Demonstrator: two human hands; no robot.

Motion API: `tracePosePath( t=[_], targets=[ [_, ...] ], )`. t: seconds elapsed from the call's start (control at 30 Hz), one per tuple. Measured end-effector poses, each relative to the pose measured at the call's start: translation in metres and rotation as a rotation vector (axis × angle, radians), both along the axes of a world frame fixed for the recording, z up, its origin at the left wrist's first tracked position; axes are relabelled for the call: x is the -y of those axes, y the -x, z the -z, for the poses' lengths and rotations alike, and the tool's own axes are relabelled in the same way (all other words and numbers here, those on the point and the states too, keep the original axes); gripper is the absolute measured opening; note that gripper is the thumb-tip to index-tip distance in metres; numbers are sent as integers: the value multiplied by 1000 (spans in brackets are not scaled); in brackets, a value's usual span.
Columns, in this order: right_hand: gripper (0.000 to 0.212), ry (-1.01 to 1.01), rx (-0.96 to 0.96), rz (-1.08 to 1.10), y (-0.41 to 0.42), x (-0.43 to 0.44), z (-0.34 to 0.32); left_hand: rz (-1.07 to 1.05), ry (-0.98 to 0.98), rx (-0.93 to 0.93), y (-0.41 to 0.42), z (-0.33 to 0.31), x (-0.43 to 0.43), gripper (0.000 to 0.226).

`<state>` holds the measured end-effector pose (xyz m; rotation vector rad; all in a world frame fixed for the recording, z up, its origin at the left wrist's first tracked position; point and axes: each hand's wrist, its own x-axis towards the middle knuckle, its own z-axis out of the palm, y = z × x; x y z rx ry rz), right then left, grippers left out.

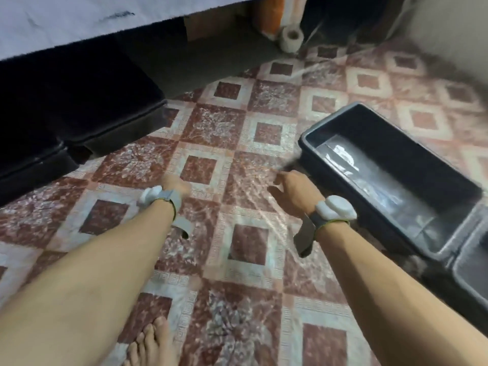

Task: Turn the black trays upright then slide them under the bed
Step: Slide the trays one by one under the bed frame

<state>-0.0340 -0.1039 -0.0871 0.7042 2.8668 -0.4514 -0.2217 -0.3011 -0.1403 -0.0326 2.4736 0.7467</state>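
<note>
Your right hand (290,187) reaches, fingers loosely spread and holding nothing, toward the near corner of the black rectangular plastic tray (396,143). The tray sits upright on the red patterned tile floor (211,122), apart from the sheet-covered bed (79,22). Blur hides whether you touch it. Your left hand (175,184) hides its fingers, so I cannot tell its grip. A push from that one corner could swivel the tray into the second dark tray (472,262) just beside it.
</note>
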Motion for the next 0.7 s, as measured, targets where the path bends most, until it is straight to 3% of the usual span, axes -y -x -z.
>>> tracePosePath(
  t=[0.07,0.13,0.33,0.43,0.57,0.7],
  targets=[
    [22,-50,13,98,-37,-30,1,98,-22,-24,-28,-9,-41,13],
    [18,-82,-4,249,-76,-53,-3,187,-59,-33,-59,-18,-81,39],
    [35,-213,86,633,-171,-86,11,386,-255,67,-145,-33,-157,49],
    [34,-135,166,836,-200,-88,26,539,-288,132,-185,-31,-177,41],
    [36,-91,78,863,-206,-86,39,632,-251,122,-217,-18,-182,37],
    [43,-78,-5,798,-204,-65,41,558,-333,209,-241,-8,-185,39]
  ],
)
